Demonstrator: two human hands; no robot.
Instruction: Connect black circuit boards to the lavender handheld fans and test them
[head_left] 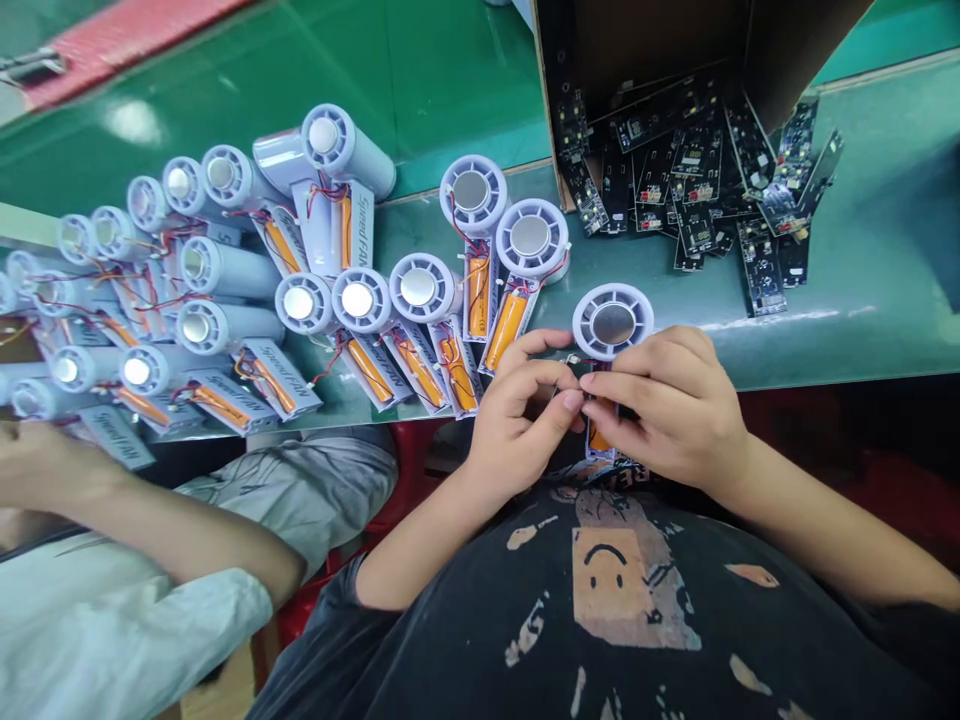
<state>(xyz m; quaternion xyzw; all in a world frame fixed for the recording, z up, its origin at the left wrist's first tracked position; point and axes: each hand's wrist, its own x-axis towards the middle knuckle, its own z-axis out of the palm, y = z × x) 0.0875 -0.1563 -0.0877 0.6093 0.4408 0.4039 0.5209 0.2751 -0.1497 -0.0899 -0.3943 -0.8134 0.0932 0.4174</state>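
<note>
In front of my chest stands a pale lavender handheld fan point(613, 322), its round metal-centred end facing up. Its opened handle shows an orange battery point(598, 437), partly covered by my fingers. My left hand point(525, 415) and my right hand point(671, 412) meet over this handle, both closed in a pinch. Between the fingertips is what looks like a thin wire, mostly hidden. A small white connector point(574, 359) on a red wire sticks out just above them.
Several similar fans point(416, 290) with exposed batteries cover the green table point(862, 290) to the left. At the back right, black circuit boards point(694, 180) spill from a tipped cardboard box point(667, 40). A co-worker's arm point(172, 515) is at the lower left.
</note>
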